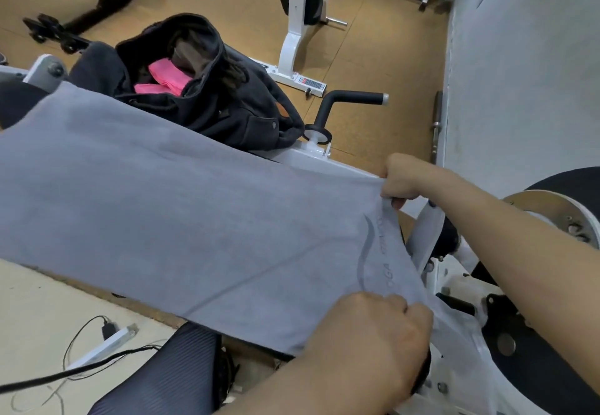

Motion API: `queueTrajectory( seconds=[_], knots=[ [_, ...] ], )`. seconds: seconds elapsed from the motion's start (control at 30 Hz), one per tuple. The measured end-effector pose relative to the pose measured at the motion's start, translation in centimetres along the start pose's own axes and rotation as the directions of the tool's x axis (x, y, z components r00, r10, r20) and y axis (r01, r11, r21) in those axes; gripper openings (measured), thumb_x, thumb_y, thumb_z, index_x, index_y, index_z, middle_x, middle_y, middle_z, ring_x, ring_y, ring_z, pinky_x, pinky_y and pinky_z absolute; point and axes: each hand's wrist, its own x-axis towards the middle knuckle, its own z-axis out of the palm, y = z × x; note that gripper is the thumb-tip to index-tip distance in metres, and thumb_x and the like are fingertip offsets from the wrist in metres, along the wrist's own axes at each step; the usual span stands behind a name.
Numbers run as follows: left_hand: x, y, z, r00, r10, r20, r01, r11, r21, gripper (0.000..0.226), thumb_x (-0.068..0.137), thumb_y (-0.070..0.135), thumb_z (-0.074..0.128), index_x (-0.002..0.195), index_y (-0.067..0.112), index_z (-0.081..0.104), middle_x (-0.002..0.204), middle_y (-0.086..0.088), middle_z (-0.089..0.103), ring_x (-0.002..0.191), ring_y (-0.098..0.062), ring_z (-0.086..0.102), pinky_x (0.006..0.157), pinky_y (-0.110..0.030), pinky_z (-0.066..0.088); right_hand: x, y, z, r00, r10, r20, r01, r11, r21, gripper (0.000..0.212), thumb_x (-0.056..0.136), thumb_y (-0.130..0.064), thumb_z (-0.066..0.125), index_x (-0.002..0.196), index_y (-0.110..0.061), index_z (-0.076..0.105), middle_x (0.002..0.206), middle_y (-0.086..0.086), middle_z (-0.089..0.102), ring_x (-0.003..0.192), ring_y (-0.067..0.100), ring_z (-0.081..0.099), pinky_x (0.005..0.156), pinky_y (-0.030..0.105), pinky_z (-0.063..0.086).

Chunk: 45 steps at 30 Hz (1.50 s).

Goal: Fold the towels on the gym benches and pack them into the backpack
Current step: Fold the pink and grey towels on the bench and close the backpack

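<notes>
Your left hand (373,333) and right hand (399,184) each pinch a corner of the grey towel (178,213), stretched leftward from both. Its unheld far end may drag and skew the fold. The backpack (211,90) sits open, beyond and left of your right hand.

One grey towel (178,213); one pink towel (165,78); one backpack (227,109); left hand (380,327), right hand (401,177).

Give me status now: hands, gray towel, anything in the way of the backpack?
Left hand and right hand both grip near end of gray towel, spread out, not yet folded. Backpack open, pink towel inside. Nothing covers its opening.
</notes>
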Motion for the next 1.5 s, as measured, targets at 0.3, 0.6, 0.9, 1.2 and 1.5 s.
queueTrajectory(
  seconds=[0.3, 0.6, 0.9, 1.2, 1.5],
  knots=[
    [-1.5, -1.3, -0.2, 0.973, -0.232, 0.012, 0.138, 0.535, -0.833, 0.012, 0.071, 0.019, 0.048, 0.073, 0.031, 0.052, 0.066, 0.011, 0.054, 0.061, -0.006, 0.047, 0.064, -0.017, 0.043, -1.9, 2.0, -3.8, 0.993, -0.087, 0.074, 0.022, 0.781, 0.624, 0.033, 0.084, -0.005, 0.056, 0.104, -0.026, 0.07, 0.053, 0.003, 0.048, 0.045, 0.013, 0.031, 0.044, 0.022, 0.022],
    [-7.4, -8.1, -5.6, 0.835, -0.542, -0.096, -0.038, 0.116, -0.993, 0.022, 0.056, -0.002, 0.043, 0.057, 0.02, 0.048, 0.058, 0.001, 0.038, 0.052, -0.011, 0.036, 0.048, -0.026, 0.024, -1.5, -10.5, -4.8, 0.979, -0.111, -0.173, 0.204, 0.625, 0.754, 0.006, 0.082, -0.007, 0.06, 0.078, -0.009, 0.064, 0.06, 0.007, 0.047, 0.042, 0.011, 0.035, 0.037, 0.018, 0.025],
    [-18.5, -16.4, -9.5, 0.413, -0.892, -0.185, -0.33, 0.042, -0.943, 0.009, 0.058, 0.007, 0.051, 0.064, 0.014, 0.054, 0.059, -0.005, 0.045, 0.051, -0.016, 0.041, 0.045, -0.022, 0.036, -3.9, -27.6, -6.3, 0.814, -0.579, -0.038, 0.505, 0.676, 0.536, 0.018, 0.089, -0.006, 0.066, 0.106, -0.004, 0.068, 0.098, 0.009, 0.076, 0.085, 0.016, 0.07, 0.062, 0.02, 0.043],
    [-23.7, -21.9, -9.0, -0.136, -0.972, -0.19, -0.451, 0.232, -0.862, 0.012, 0.069, 0.003, 0.053, 0.068, 0.013, 0.062, 0.068, -0.008, 0.041, 0.055, -0.017, 0.036, 0.053, -0.028, 0.031, -2.6, -39.3, -4.3, 0.708, -0.659, -0.253, 0.701, 0.615, 0.361, 0.013, 0.093, -0.004, 0.052, 0.081, -0.006, 0.059, 0.076, 0.014, 0.069, 0.041, 0.011, 0.058, 0.039, 0.013, 0.04],
    [-24.0, -27.0, -6.6, -0.275, -0.961, 0.032, -0.414, 0.088, -0.906, 0.016, 0.077, -0.004, 0.047, 0.077, 0.008, 0.057, 0.064, -0.001, 0.05, 0.059, -0.016, 0.041, 0.057, -0.03, 0.039, 0.3, -44.1, -0.5, 0.714, -0.622, -0.32, 0.698, 0.665, 0.264, 0.021, 0.08, -0.007, 0.05, 0.062, -0.013, 0.058, 0.059, 0.005, 0.065, 0.052, 0.021, 0.056, 0.058, 0.027, 0.049]
  ],
)
